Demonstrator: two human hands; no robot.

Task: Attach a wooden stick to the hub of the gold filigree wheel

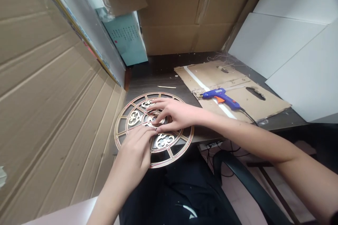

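Note:
A round openwork wooden wheel (162,164), with rings, spokes and reddish lines along its edges, lies at the table's near left edge and partly overhangs it. Pale scrollwork pieces (135,117) sit between its spokes. From the right, my right hand (175,113) rests across the wheel's middle, its fingers spread and its thumb and index finger near the centre. My left hand (136,146) lies over the near left part, fingers closed together, their tips meeting my right thumb. Whatever is under the left fingertips is hidden.
A blue hot glue gun (221,97) with an orange trigger lies on a cardboard sheet (237,105) at the right, its cord trailing off the near edge. A thin wooden stick (167,87) lies beyond the wheel. Cardboard walls (66,112) stand left and behind; white panels (298,77) stand right.

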